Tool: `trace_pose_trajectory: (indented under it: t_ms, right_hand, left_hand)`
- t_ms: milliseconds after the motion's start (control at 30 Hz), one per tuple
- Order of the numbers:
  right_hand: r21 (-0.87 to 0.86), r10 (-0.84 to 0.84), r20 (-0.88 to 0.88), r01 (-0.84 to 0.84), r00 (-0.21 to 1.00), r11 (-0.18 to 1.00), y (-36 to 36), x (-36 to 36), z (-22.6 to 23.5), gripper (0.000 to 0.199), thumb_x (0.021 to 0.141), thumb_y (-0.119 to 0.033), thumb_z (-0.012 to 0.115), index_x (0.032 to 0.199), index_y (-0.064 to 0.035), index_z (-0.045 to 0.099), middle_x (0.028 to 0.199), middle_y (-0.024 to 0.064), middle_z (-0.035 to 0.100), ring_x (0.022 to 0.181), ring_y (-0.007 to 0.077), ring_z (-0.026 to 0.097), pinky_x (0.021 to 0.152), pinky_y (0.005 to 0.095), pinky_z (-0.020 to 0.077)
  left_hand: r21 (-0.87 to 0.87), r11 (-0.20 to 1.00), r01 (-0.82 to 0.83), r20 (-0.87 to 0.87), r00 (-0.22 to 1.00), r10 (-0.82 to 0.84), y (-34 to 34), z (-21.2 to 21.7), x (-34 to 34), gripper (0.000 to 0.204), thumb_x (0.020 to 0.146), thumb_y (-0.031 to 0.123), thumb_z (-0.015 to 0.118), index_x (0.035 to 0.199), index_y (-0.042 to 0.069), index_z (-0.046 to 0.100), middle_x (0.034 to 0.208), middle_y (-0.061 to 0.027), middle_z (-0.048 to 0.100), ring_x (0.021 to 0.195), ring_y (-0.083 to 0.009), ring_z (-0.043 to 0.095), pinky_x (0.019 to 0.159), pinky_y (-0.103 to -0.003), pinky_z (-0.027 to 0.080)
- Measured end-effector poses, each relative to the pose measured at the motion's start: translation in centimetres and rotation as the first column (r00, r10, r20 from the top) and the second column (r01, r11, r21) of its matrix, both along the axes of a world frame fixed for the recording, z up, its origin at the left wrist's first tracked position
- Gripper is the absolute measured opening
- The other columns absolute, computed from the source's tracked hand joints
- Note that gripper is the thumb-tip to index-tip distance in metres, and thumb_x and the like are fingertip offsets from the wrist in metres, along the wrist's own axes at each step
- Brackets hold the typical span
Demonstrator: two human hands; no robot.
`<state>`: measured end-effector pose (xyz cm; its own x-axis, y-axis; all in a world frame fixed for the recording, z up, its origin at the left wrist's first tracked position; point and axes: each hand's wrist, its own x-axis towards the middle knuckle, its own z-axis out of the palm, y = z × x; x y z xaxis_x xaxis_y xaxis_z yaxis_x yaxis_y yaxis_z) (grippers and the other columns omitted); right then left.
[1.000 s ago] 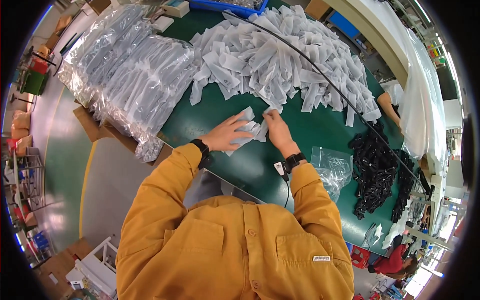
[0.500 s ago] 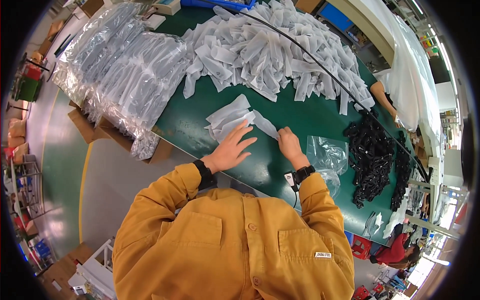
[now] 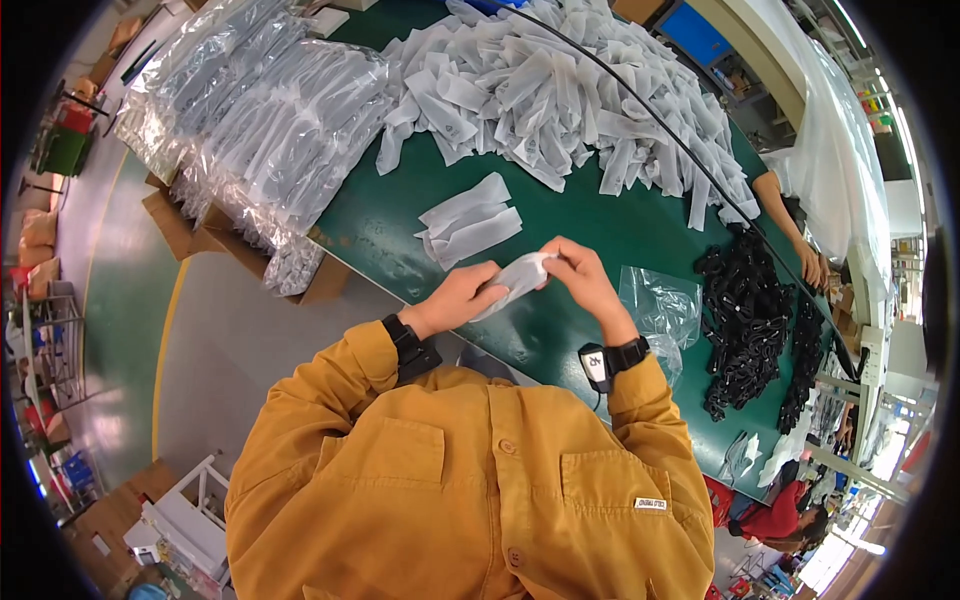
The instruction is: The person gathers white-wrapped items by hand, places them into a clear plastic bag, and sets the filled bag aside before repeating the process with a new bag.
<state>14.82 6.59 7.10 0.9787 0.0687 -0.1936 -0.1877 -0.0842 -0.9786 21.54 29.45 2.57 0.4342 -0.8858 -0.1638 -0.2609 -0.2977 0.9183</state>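
left hand [image 3: 452, 302]: curled, thumb and fingers pinching the near-left end of a long, narrow, translucent whitish pouch [image 3: 521, 276]. right hand [image 3: 584, 284]: closed on the far-right end of the same pouch, fingertips bunched. pouch sits between both hands, above the near edge of the dark green smooth worktop [image 3: 385, 235]; can't tell if it touches the surface. contents can't be made out.

wrists: black band [image 3: 405, 346] on the left, black band with a small white block [image 3: 595, 366] on the right.

just beyond the hands: small overlapping group of similar whitish pouches [image 3: 468, 222], flat on the worktop. right of the right hand: crumpled clear plastic bag [image 3: 660, 305], then a heap of glossy black small parts [image 3: 742, 340].

farther out: big loose heap of whitish pouches [image 3: 560, 95] at the far side, thin black cable-like line [image 3: 655, 115] crossing in front of it. far left: stacked clear-plastic-wrapped bundles [image 3: 290, 130], open brown cardboard box [image 3: 215, 238] below. right side: co-worker's bare forearm [image 3: 782, 212] near the black parts.
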Motion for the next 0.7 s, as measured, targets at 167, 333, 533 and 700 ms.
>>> trace_pose_trajectory:
  t_ms: [167,333,533,700]
  right_hand:
    - [0.238,-0.069,-0.042,0.077,0.997,0.968,2.8,3.5,-2.4,0.008,0.09,-0.003,0.057,0.095,0.0013,0.06,0.085,0.0053,0.063,0.073,0.0096,0.061,0.065,0.0254,0.0483]
    - [-0.404,-0.124,0.26,0.225,0.958,0.887,3.2,5.7,-5.5,0.015,0.083,-0.004,0.063,0.097,0.0014,0.058,0.086,0.0125,0.063,0.071,0.0168,0.065,0.065,0.0276,0.0499]
    - [-0.62,-0.022,0.205,0.148,0.978,0.771,3.4,4.3,-9.5,0.021,0.077,-0.003,0.068,0.094,-0.0005,0.057,0.086,0.0163,0.061,0.07,0.0302,0.062,0.064,0.0353,0.05]
    - [-0.505,0.005,0.067,0.03,0.998,0.863,3.8,2.1,-8.6,0.021,0.075,-0.005,0.07,0.09,-0.001,0.056,0.086,0.0158,0.06,0.071,0.0328,0.062,0.064,0.0365,0.0501]
  left_hand:
    - [-0.129,0.895,-0.427,-0.518,0.799,0.306,1.5,-0.2,-0.6,0.021,0.091,0.019,0.061,0.104,0.004,0.055,0.091,-0.0127,0.061,0.08,-0.0323,0.061,0.071,-0.036,0.05]
    - [-0.126,0.939,-0.32,0.118,0.935,0.335,4.2,-1.9,-0.8,0.02,0.086,0.013,0.066,0.101,0.003,0.057,0.094,-0.0135,0.059,0.085,-0.0307,0.061,0.073,-0.037,0.05]
    - [-0.201,0.973,-0.115,0.419,0.888,0.192,4.3,-4.7,-2.0,0.027,0.075,0.009,0.073,0.097,0.006,0.059,0.112,-0.0129,0.058,0.102,-0.029,0.057,0.086,-0.041,0.047]
    - [-0.257,0.942,-0.217,0.674,0.658,0.336,3.8,-3.6,-1.5,0.027,0.068,0.007,0.074,0.091,0.008,0.059,0.116,-0.0105,0.052,0.114,-0.0309,0.048,0.099,-0.049,0.038]
